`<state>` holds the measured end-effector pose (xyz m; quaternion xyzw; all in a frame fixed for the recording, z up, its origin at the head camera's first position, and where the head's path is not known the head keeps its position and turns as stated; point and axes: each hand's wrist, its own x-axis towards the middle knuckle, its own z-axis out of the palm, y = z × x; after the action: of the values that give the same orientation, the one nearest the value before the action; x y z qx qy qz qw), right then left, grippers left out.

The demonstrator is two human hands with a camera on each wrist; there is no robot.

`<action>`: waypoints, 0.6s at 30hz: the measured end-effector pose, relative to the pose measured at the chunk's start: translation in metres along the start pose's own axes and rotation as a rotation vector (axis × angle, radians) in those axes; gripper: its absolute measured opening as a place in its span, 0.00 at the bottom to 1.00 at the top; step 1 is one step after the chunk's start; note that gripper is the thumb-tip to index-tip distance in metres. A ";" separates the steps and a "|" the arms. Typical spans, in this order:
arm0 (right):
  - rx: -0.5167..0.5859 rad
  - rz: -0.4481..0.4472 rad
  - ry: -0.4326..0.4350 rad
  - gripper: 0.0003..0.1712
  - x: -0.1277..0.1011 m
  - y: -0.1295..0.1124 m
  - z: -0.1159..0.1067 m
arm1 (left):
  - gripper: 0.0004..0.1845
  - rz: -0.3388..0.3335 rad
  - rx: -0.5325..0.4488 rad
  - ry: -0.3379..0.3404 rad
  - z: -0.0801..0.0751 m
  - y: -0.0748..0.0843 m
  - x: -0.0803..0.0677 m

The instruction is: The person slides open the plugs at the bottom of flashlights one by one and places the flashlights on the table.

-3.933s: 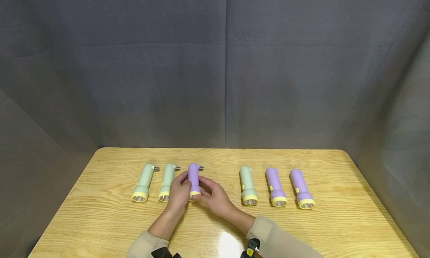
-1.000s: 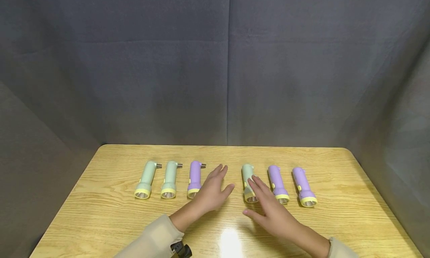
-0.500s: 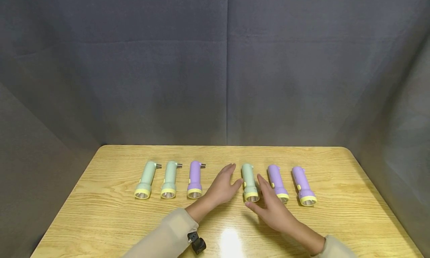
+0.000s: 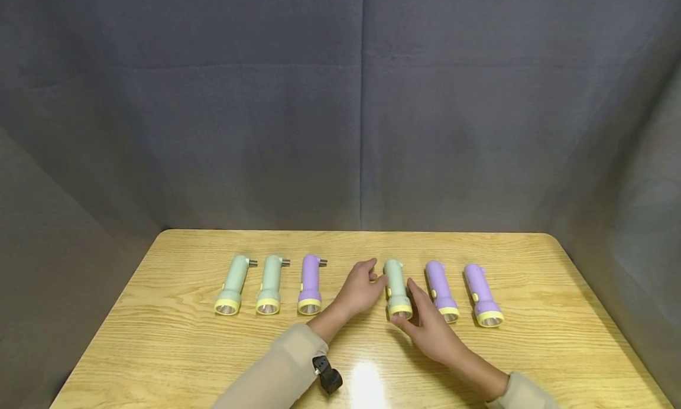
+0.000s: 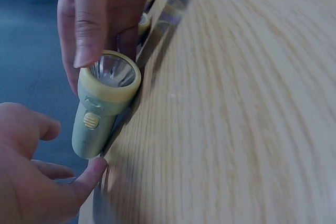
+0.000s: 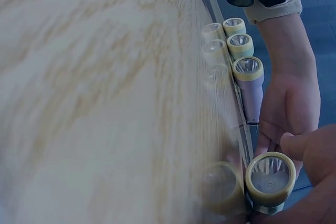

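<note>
Six flashlights lie in a row on the wooden table (image 4: pixel 159 350). My right hand (image 4: pixel 414 312) holds the yellow head of the fourth one, a green flashlight (image 4: pixel 395 281), thumb at the lens rim and fingers along its right side. My left hand (image 4: pixel 373 275) is at its tail with the fingers loosely curved. In the left wrist view its thumb tip touches the tail of the green flashlight (image 5: pixel 105 107) and the index finger stands just apart. The right wrist view shows the same flashlight's lens (image 6: pixel 270 178) under my thumb.
To the left lie two green flashlights (image 4: pixel 232 285) (image 4: pixel 270 284) and a purple one (image 4: pixel 310 283), each with a metal stub at the tail. To the right lie two purple flashlights (image 4: pixel 439 291) (image 4: pixel 481 295). Grey cloth walls close in the table on three sides.
Both hands left the third, purple flashlight and moved right. Over the last second they closed in on the green flashlight; the right hand took its head and the left reached its tail.
</note>
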<state>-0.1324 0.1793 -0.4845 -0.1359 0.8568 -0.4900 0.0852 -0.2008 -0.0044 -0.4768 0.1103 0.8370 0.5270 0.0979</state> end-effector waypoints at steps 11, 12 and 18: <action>-0.032 -0.020 0.037 0.46 0.003 0.003 0.000 | 0.32 -0.102 -0.235 -0.037 0.009 0.002 0.011; -0.032 -0.021 0.040 0.46 0.003 0.004 0.000 | 0.32 -0.108 -0.261 -0.034 0.010 0.002 0.012; -0.017 -0.038 0.038 0.46 0.004 0.005 0.001 | 0.32 -0.128 -0.379 -0.036 0.014 0.002 0.013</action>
<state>-0.1365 0.1801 -0.4894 -0.1434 0.8598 -0.4866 0.0586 -0.2091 0.0122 -0.4813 0.0456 0.7262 0.6658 0.1652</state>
